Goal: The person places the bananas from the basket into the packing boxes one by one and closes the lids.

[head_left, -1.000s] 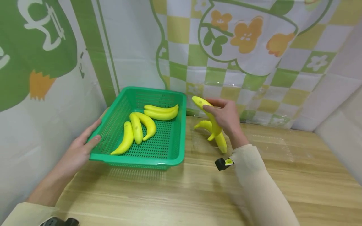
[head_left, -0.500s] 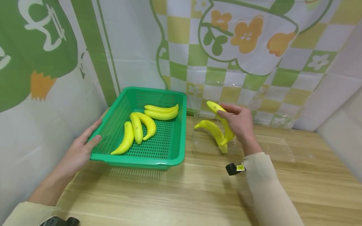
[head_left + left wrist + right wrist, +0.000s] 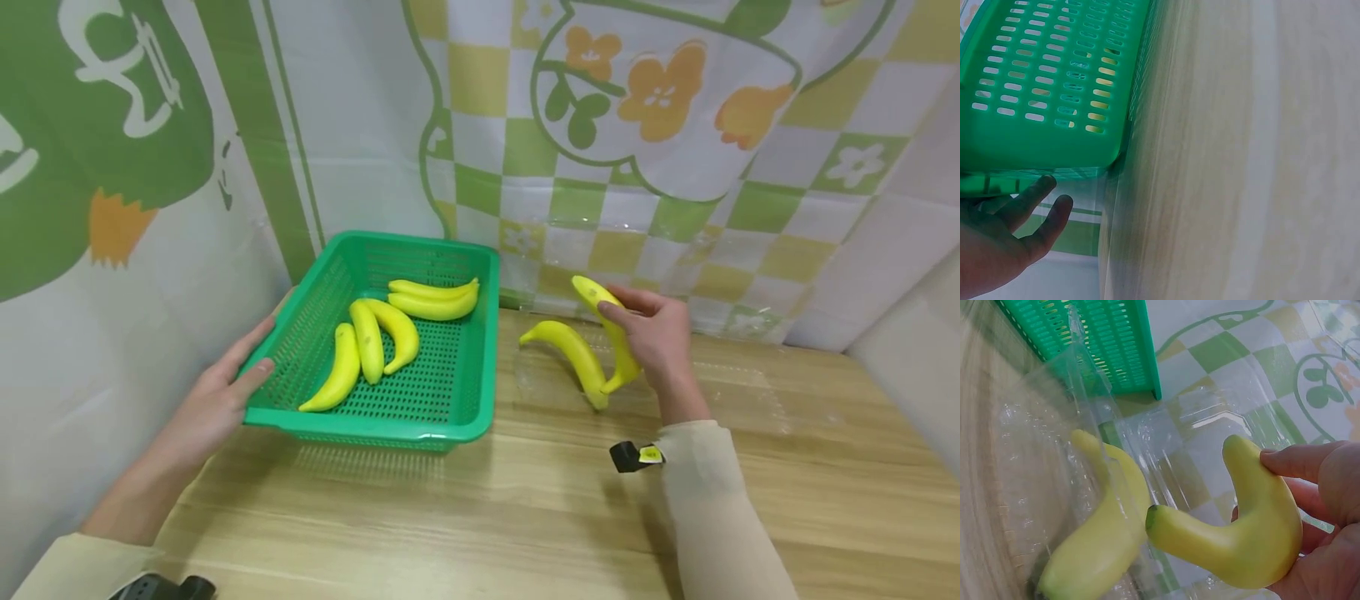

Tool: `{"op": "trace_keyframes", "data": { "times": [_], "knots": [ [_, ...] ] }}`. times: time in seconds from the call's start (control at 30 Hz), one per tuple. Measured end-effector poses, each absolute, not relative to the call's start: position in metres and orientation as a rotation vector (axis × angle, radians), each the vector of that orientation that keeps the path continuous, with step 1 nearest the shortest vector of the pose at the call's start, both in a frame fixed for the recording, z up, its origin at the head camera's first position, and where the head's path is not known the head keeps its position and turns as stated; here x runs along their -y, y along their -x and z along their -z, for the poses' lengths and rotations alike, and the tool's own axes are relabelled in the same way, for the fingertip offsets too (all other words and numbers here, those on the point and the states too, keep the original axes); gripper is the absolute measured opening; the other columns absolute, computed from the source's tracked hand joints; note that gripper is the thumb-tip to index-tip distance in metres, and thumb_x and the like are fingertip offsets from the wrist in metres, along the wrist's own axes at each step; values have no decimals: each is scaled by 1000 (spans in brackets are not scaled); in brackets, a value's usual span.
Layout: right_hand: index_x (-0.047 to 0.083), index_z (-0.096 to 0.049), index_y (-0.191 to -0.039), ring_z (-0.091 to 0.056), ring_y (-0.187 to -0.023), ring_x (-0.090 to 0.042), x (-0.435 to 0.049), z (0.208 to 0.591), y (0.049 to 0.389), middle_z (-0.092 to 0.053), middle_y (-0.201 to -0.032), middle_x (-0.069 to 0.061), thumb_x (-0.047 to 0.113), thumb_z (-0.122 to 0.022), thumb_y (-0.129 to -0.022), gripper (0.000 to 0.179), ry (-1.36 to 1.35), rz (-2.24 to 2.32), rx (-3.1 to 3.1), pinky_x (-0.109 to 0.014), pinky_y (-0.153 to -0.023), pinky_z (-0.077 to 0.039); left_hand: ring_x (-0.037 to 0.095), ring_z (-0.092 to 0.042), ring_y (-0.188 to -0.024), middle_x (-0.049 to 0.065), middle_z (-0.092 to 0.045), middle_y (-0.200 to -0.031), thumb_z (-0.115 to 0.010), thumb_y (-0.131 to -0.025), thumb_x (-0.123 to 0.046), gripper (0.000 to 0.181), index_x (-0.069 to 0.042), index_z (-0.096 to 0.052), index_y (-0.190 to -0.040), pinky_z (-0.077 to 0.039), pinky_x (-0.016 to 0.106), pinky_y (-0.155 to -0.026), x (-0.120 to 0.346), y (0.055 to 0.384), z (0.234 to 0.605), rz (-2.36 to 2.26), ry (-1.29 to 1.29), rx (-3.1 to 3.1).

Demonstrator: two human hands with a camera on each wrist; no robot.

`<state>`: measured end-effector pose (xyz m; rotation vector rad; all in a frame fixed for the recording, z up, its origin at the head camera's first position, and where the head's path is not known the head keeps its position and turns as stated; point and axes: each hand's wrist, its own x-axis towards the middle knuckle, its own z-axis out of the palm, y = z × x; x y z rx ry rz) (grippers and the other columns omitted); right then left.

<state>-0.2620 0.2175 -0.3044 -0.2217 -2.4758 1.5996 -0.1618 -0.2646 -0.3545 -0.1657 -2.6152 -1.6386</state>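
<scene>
My left hand (image 3: 217, 400) grips the left rim of a green plastic basket (image 3: 487, 350), thumb over the rim and fingers along the outside. Several yellow bananas (image 3: 339, 371) lie in the basket, some in pairs, one pair (image 3: 435, 302) at the back. To the basket's right, my right hand (image 3: 656, 333) holds a curved banana (image 3: 1260, 531) between thumb and fingers, its tip slanting down. Another banana (image 3: 568, 350) lies below and left of it, in a clear plastic box (image 3: 1079, 381). In the head view the held banana's lower tip overlaps that banana's end.
The box's clear lid (image 3: 1222, 415) stands raised against the patterned cloth (image 3: 480, 192) behind the table. A white wall (image 3: 922, 317) closes in the right side. Wooden tabletop (image 3: 525, 517) stretches in front of basket and box.
My right hand has moved right and slightly down with the banana, uncovering more of the one in the box. The left hand keeps its grip on the basket.
</scene>
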Motion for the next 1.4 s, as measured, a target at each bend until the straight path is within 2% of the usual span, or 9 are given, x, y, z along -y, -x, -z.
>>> {"op": "trace_keyframes", "data": {
  "times": [0.3,0.57,0.83,1.0,1.23,1.4],
  "knots": [
    [22,-69,-126,-66,-89,-8,-225,303,264,-69,-123,-5,35,-78,-85,44,227,-1609,2464,-19,-72,-56,43,1,-150,10,-6,-166,-38,-107,-39,58,-35,-12,-159,-1,72,-114,264,163,355,1612,162,2621],
    [21,-69,-128,-65,-90,-8,-232,304,264,-68,-128,-8,34,-77,-87,44,243,-1559,2466,-19,-71,-54,44,2,-150,11,-5,-166,-37,-107,-39,59,-33,-10,-159,-1,74,-112,264,162,356,1617,173,2630],
    [23,-70,-125,-64,-107,-15,-234,309,264,-68,-129,-3,37,-75,-88,40,243,-1415,2519,-18,-74,-52,44,0,-150,11,-5,-166,-38,-107,-40,57,-41,-11,-157,-1,73,-113,265,161,357,1602,135,2633],
    [19,-68,-128,-64,-112,-19,-235,312,266,-66,-132,-5,31,-73,-91,39,199,-1373,2571,-17,-75,-51,45,1,-150,8,-5,-166,-37,-107,-41,58,-39,-11,-158,-1,75,-112,265,161,353,1604,148,2639],
    [17,-67,-129,-61,-122,-26,-238,319,268,-63,-136,-9,27,-72,-92,39,168,-1323,2652,-23,-85,-53,46,0,-150,10,-5,-166,-39,-106,-41,59,-37,-11,-158,-3,76,-111,264,160,353,1626,131,2638],
    [16,-68,-128,-61,-121,-26,-238,323,270,-65,-133,-9,25,-72,-92,38,146,-1298,2678,-21,-82,-53,45,-1,-150,11,-6,-166,-39,-107,-40,59,-36,-11,-159,-3,74,-113,264,160,353,1634,129,2623]
  ]
}}
